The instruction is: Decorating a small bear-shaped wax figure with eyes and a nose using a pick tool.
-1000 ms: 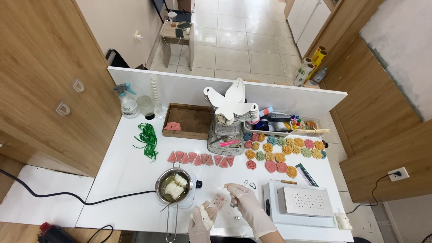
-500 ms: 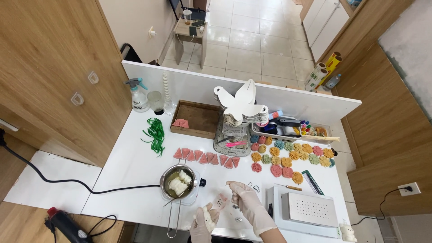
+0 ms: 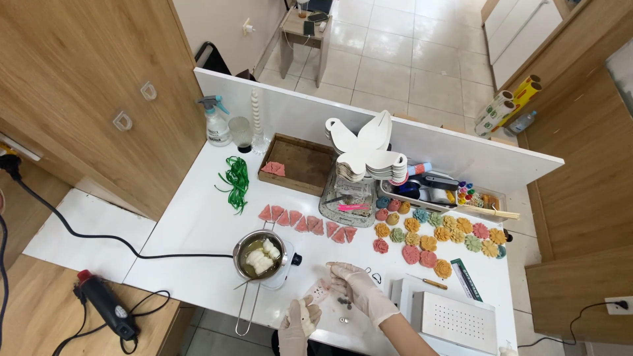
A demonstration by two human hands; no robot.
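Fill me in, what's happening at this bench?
A person in white gloves works at the near edge of a white table. The left hand holds a pale lump; the right hand rests over small dark bits on the tabletop. Beside them a metal pot of white chunks sits on a small heater. Pink wedges and coloured flower shapes lie in rows beyond.

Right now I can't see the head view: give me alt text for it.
Two gloved hands work at the near edge of a white table: the left hand holds a small white lump, the right hand rests fingers-down beside it. A metal pot of white chunks sits to their left, rows of pink wedges and coloured flower shapes beyond.
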